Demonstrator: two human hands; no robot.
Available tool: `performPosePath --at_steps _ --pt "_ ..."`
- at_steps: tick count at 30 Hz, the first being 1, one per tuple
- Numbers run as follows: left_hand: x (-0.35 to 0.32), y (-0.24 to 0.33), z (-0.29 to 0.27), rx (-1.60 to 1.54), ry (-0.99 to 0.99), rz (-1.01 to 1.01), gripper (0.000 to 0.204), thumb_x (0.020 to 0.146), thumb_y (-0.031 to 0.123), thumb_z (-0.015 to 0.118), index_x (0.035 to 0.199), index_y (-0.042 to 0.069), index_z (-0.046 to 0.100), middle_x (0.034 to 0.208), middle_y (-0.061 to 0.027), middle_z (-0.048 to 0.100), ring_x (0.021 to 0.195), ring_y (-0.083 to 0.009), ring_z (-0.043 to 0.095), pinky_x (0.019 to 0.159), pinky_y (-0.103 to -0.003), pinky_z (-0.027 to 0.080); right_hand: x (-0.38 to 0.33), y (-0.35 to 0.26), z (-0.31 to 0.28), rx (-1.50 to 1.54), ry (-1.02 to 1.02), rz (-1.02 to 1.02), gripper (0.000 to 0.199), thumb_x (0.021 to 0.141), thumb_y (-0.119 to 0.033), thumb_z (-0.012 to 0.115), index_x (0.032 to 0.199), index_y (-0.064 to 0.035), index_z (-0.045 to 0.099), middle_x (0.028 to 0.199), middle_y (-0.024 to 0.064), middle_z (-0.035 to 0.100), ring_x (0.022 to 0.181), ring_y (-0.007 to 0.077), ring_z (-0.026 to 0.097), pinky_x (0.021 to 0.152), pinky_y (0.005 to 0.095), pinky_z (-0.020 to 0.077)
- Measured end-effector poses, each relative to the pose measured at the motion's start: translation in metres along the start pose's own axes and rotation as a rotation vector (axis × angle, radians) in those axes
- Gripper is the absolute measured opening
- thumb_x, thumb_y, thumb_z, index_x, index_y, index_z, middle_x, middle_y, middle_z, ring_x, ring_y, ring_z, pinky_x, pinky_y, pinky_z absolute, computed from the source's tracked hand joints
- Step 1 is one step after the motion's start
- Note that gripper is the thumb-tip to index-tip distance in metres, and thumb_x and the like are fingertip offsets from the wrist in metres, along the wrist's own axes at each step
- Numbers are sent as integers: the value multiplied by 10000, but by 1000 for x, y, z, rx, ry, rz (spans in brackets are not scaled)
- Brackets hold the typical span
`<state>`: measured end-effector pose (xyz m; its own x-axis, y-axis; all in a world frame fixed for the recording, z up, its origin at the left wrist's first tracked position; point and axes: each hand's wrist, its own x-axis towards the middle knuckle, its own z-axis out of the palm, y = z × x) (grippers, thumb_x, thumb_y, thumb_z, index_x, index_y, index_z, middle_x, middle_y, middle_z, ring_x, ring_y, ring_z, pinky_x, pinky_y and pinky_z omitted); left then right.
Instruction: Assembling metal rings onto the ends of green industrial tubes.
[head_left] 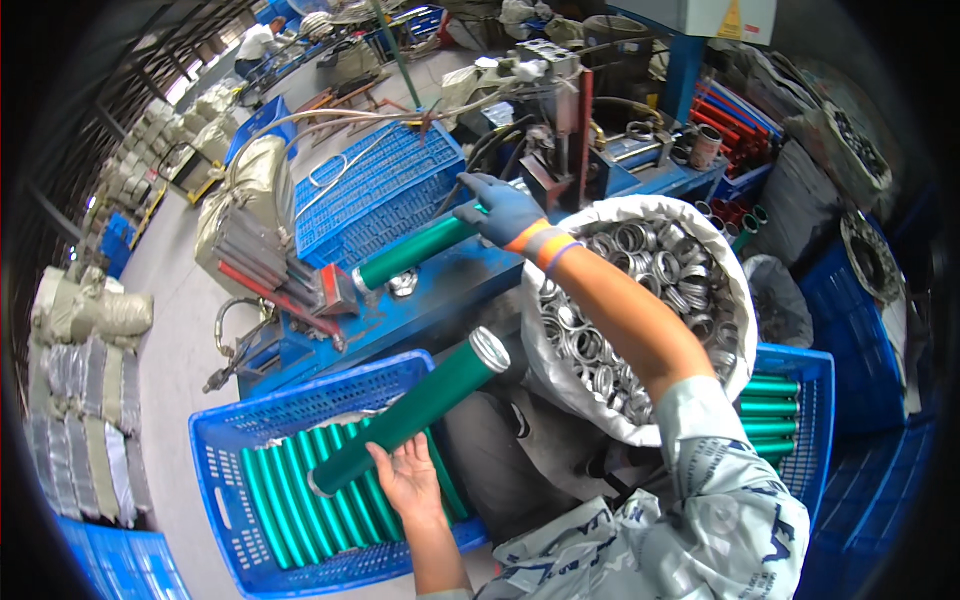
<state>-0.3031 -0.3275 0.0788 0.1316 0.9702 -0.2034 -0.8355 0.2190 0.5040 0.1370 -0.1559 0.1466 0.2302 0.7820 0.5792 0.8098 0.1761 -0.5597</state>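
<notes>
My bare left hand (pixel 410 478) has its palm turned up at the lower side of a green tube (pixel 405 415), its fingers partly hidden by the tube. That tube slants over a blue crate (pixel 215 500), with a silvery ring at its raised end. My right hand (pixel 500 212), in a dark glove with an orange cuff, is closed around the far end of another green tube (pixel 420 250). This second tube lies across the blue machine bench, between a red-edged clamp block (pixel 338 290) and the fixture at the right. A small metal ring (pixel 403 284) lies beside it.
Several green tubes (pixel 300 490) lie in the left crate. A white sack (pixel 535 345) full of metal rings (pixel 585 345) stands under my right arm, with another blue crate (pixel 825 420) of green tubes behind it. Hoses cross the bench. A person (pixel 258 45) is far off.
</notes>
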Motion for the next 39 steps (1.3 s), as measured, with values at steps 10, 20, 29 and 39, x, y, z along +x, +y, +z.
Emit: performPosePath --at_steps 10,20,29,39 --pt "6 14 -31 114 100 2 540 1158 414 731 1501 8 632 1555 -184 674 1488 -307 639 1236 -465 570 23 67 82 -690 -59 -80 508 949 -217 777 1448 -247 688 1377 84 730 1440 326 610 1239 693 376" --pt "134 -118 123 240 -245 -153 587 1161 339 746 1636 67 535 1640 -171 598 1576 -394 541 1323 -678 416 -61 -59 -191 566 385 24 694 906 24 823 1558 30 586 1197 81 768 1017 144 745 895 333 635" --pt "362 -228 151 195 86 -163 824 1012 490 914 1589 16 567 1536 -200 657 1488 -352 618 1212 -516 572 -311 -66 -307 543 587 374 612 792 -158 809 1355 37 670 1161 145 765 967 246 779 859 400 661" --pt "383 -254 117 315 121 -131 804 998 527 919 1547 29 608 1545 -205 665 1453 -363 660 1258 -540 534 -387 -79 -335 532 673 524 789 794 -537 1008 1271 13 705 1077 136 751 878 254 777 766 397 664"
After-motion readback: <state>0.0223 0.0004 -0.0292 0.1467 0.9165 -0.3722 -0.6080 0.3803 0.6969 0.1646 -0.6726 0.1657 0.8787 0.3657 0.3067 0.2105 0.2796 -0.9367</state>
